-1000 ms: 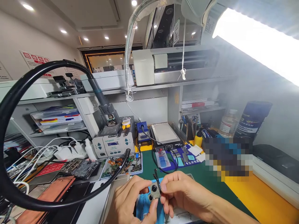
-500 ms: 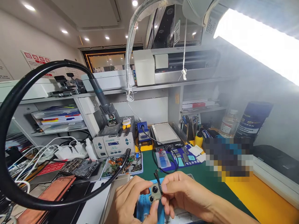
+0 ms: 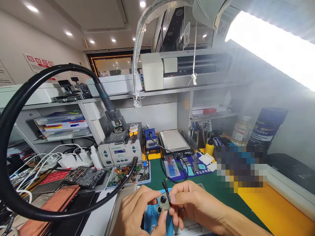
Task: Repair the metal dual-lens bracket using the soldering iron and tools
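A small phone camera module [image 3: 163, 203] with a metallic frame and two dark round lenses is pinched between the thumb and fingers of my left hand [image 3: 137, 209]. At its right edge a thin black strip [image 3: 165, 187] sticks up and away from me; the frames do not show clearly whether it is joined to the module. My right hand [image 3: 189, 200] is closed, with thumb and finger pinching at the strip's lower part. Under both hands lies a blue sheet [image 3: 150, 218] with printing, mostly covered.
Left of my hands are a tray [image 3: 149, 179] of circuit parts, phone boards [image 3: 83, 177] and a looping black hose [image 3: 49, 216]. Behind stand a rework station [image 3: 123, 152] and a flat heating plate [image 3: 174, 141]. Bottles, including a clear one [image 3: 241, 131], stand at right.
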Available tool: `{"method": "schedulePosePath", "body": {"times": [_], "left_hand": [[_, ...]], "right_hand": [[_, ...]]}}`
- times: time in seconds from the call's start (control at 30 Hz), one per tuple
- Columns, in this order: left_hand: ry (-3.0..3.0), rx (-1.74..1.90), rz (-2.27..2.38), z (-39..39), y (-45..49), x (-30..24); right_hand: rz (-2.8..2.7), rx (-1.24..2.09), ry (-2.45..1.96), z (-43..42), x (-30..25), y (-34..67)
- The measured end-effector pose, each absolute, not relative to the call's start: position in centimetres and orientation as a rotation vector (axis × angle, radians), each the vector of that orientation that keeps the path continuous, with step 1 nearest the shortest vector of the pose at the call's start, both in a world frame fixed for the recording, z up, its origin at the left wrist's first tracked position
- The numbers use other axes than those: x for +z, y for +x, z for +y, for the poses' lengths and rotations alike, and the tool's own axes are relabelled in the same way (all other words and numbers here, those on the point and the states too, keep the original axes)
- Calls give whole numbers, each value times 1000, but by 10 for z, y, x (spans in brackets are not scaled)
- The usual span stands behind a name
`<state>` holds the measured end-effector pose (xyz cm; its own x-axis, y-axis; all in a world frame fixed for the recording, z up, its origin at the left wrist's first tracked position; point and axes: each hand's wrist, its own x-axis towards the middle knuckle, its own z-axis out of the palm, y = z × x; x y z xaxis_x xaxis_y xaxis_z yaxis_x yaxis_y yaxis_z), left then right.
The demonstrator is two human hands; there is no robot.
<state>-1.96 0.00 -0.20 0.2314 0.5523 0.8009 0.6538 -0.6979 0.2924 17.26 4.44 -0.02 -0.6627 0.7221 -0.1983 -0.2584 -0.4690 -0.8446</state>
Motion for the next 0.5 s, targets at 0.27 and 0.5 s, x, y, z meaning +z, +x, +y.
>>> {"method": "schedulePosePath", "body": {"times": [0.27,0.5], "left_hand": [[-2413,-1518,-1139,3,-20,-7],[-2426,-1531,-1086,4,-20,-10]], "right_hand": [[-1116,2136,-733,44,1,172],[-1128,2141,-746,44,0,172]]}}
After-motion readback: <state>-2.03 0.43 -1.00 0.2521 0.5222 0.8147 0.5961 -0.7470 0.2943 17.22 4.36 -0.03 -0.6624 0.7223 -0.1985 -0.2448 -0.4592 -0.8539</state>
